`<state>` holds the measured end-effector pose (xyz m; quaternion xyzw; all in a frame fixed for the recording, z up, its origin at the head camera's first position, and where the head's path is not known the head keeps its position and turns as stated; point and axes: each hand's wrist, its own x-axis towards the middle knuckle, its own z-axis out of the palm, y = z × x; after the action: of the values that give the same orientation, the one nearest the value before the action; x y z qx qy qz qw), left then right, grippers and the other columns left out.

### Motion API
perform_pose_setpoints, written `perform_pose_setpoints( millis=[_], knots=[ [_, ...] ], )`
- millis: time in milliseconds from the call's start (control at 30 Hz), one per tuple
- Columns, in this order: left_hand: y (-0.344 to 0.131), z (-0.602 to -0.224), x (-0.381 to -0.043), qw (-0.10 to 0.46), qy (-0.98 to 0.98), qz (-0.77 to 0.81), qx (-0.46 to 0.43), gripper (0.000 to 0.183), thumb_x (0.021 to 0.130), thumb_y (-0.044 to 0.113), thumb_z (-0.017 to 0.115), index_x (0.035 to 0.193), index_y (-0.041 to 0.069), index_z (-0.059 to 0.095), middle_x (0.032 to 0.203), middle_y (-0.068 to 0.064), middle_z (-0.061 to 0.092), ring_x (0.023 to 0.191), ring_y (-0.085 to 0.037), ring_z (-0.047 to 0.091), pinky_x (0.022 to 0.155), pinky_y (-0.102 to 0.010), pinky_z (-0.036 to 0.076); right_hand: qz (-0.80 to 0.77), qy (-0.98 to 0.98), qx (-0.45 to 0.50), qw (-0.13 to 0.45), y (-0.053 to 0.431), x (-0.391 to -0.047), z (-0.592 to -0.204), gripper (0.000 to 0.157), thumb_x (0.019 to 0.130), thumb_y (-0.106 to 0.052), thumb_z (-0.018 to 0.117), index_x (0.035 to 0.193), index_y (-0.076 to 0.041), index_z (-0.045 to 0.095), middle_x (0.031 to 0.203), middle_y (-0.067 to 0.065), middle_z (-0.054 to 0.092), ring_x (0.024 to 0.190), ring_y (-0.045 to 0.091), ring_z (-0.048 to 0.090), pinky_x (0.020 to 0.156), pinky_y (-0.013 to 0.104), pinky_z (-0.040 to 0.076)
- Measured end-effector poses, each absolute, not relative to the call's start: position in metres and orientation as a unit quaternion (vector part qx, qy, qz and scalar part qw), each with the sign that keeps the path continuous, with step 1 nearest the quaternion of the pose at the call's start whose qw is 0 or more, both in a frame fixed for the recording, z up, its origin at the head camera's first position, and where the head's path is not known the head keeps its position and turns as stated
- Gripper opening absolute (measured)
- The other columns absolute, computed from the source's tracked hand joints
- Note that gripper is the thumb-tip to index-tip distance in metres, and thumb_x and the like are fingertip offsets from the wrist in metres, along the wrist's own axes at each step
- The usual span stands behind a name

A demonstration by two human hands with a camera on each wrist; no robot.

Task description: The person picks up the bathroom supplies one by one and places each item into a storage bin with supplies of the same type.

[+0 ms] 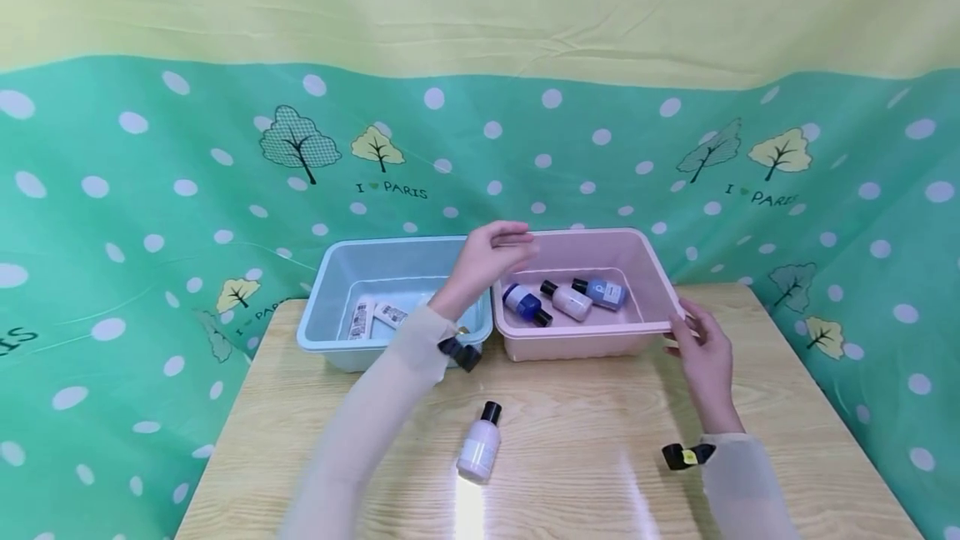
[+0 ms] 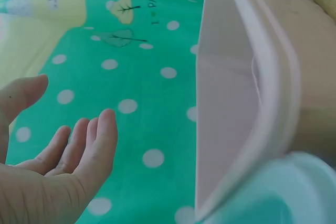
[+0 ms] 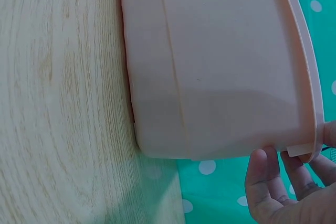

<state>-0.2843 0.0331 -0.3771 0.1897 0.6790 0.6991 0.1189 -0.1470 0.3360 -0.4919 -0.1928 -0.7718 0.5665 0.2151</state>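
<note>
My left hand [image 1: 495, 252] hovers above the place where the two bins meet, its fingers apart from the thumb and nothing between them. On the right, my right hand [image 1: 703, 348] grips the front right corner of the pink bin [image 1: 585, 344]; the right wrist view shows its fingers around the rim. Inside the pink bin lie a dark blue bottle [image 1: 527, 304], a pale pink bottle [image 1: 572, 303] and a lighter blue bottle [image 1: 606, 293], all black-capped. Another pale pink bottle [image 1: 478, 450] with a black cap lies on the table in front.
Touching or nearly touching the pink bin, a light blue bin [image 1: 330, 347] stands on its left, holding white barcode-labelled items [image 1: 362, 319]; my left forearm hides part of it. The wooden table [image 1: 600, 440] backs onto a green and yellow cloth [image 1: 480, 157].
</note>
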Motion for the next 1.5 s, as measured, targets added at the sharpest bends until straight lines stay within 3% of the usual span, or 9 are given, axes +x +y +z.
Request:
perform_pose_setpoints(
  millis=[100, 267, 467, 633, 767, 1033, 1300, 1500],
  knots=[
    [0.013, -0.38, -0.268, 0.11, 0.684, 0.695, 0.191, 0.044, 0.078, 0.017, 0.075, 0.118, 0.011, 0.058, 0.113, -0.006, 0.061, 0.098, -0.019, 0.061, 0.078, -0.03, 0.053, 0.565, -0.773, -0.197, 0.21, 0.335, -0.145, -0.492, 0.046, 0.092, -0.037, 0.053, 0.135, -0.02, 0.047, 0.124, 0.014, 0.053, 0.095, 0.025, 0.06, 0.066, 0.022, 0.055],
    [-0.018, -0.38, -0.235, 0.093, 0.73, 0.651, 0.188, 0.048, 0.079, 0.024, 0.075, 0.122, 0.013, 0.056, 0.116, -0.004, 0.06, 0.1, -0.016, 0.059, 0.081, -0.03, 0.052, 0.57, -0.768, -0.2, 0.214, 0.335, -0.144, -0.491, 0.045, 0.092, -0.035, 0.054, 0.133, -0.019, 0.049, 0.121, 0.013, 0.055, 0.091, 0.02, 0.061, 0.065, 0.022, 0.055],
    [-0.046, -0.373, -0.188, 0.075, 0.764, 0.612, 0.188, 0.045, 0.082, 0.019, 0.072, 0.122, 0.007, 0.055, 0.118, -0.013, 0.058, 0.105, -0.028, 0.056, 0.081, -0.034, 0.052, 0.575, -0.764, -0.202, 0.212, 0.336, -0.142, -0.49, 0.045, 0.091, -0.036, 0.055, 0.133, -0.02, 0.049, 0.121, 0.012, 0.055, 0.092, 0.022, 0.061, 0.067, 0.023, 0.055],
    [-0.06, -0.391, -0.163, 0.078, 0.762, 0.615, 0.188, 0.044, 0.08, 0.014, 0.072, 0.12, 0.005, 0.056, 0.116, -0.012, 0.059, 0.106, -0.033, 0.055, 0.084, -0.033, 0.051, 0.568, -0.769, -0.208, 0.207, 0.338, -0.141, -0.491, 0.046, 0.091, -0.038, 0.053, 0.134, -0.024, 0.047, 0.122, 0.01, 0.053, 0.098, 0.027, 0.058, 0.067, 0.02, 0.054],
    [-0.066, -0.407, -0.151, 0.085, 0.769, 0.606, 0.187, 0.045, 0.08, 0.014, 0.073, 0.12, 0.005, 0.056, 0.116, -0.013, 0.059, 0.105, -0.034, 0.056, 0.082, -0.031, 0.051, 0.567, -0.77, -0.213, 0.202, 0.338, -0.14, -0.491, 0.045, 0.092, -0.039, 0.052, 0.135, -0.025, 0.047, 0.123, 0.008, 0.053, 0.097, 0.024, 0.058, 0.067, 0.018, 0.053],
    [-0.078, -0.48, -0.142, 0.109, 0.78, 0.596, 0.157, 0.051, 0.075, 0.037, 0.075, 0.119, 0.019, 0.057, 0.117, -0.002, 0.059, 0.104, -0.024, 0.057, 0.08, -0.028, 0.052, 0.565, -0.772, -0.21, 0.204, 0.335, -0.14, -0.491, 0.044, 0.092, -0.036, 0.053, 0.135, -0.023, 0.047, 0.121, 0.01, 0.053, 0.09, 0.014, 0.06, 0.066, 0.018, 0.053],
    [-0.083, -0.521, -0.13, 0.158, 0.781, 0.591, 0.127, 0.059, 0.075, 0.034, 0.076, 0.122, 0.005, 0.055, 0.119, -0.014, 0.057, 0.103, -0.032, 0.057, 0.076, -0.029, 0.053, 0.568, -0.768, -0.208, 0.211, 0.331, -0.141, -0.489, 0.044, 0.092, -0.035, 0.053, 0.134, -0.023, 0.048, 0.12, 0.01, 0.054, 0.09, 0.015, 0.06, 0.064, 0.018, 0.053],
    [-0.083, -0.531, -0.122, 0.176, 0.791, 0.572, 0.128, 0.06, 0.075, 0.029, 0.077, 0.122, 0.0, 0.053, 0.118, -0.016, 0.057, 0.098, -0.029, 0.06, 0.075, -0.029, 0.054, 0.563, -0.773, -0.206, 0.207, 0.328, -0.142, -0.488, 0.044, 0.093, -0.036, 0.051, 0.135, -0.025, 0.047, 0.121, 0.008, 0.053, 0.092, 0.017, 0.059, 0.066, 0.017, 0.053]
  ],
)
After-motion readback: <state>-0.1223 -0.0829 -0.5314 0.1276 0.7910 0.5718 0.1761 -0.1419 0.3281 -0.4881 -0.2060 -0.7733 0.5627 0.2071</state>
